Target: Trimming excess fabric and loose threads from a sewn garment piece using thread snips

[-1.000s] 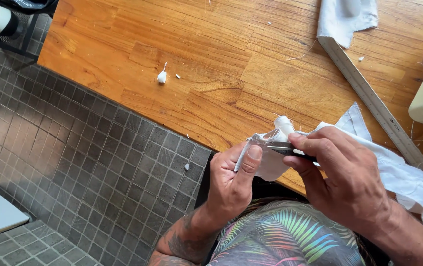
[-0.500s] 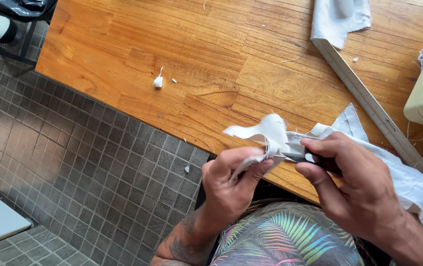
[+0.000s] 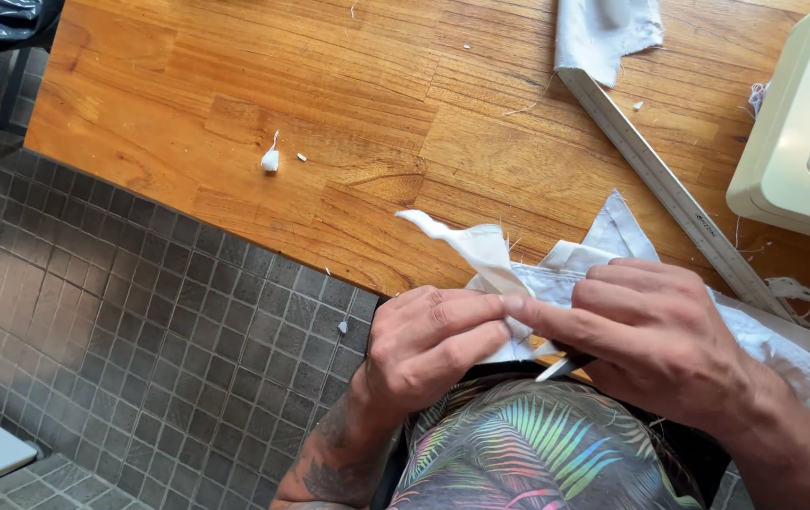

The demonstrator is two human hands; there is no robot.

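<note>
The white cloth (image 3: 556, 274) is held at the near edge of the wooden table (image 3: 329, 113), just in front of the person's body. One folded strip of the cloth sticks up and to the left, and the rest is spread to the right, over the table edge. The cloth is pinched by the left hand (image 3: 429, 345), with the fingers curled shut on it. It is gripped from the other side by the right hand (image 3: 655, 340), and the fingertips of the two hands are touching on the cloth. A thin dark tool (image 3: 564, 366) with a shiny tip is seen under the right hand; it cannot be told what kind of tool it is, or just how it is held. A long metal ruler (image 3: 669, 194) is laid slanted on the table, well behind the hands. A second piece of white cloth (image 3: 603, 28) is laid over the far end of the ruler. A cream-coloured machine (image 3: 792, 142) is stood at the right edge. A small white scrap (image 3: 270, 161) is left alone on the table, far to the left. Grey floor tiles (image 3: 141, 312) are seen below the table. A shirt with bright leaves (image 3: 537, 453) is worn by the person.
</note>
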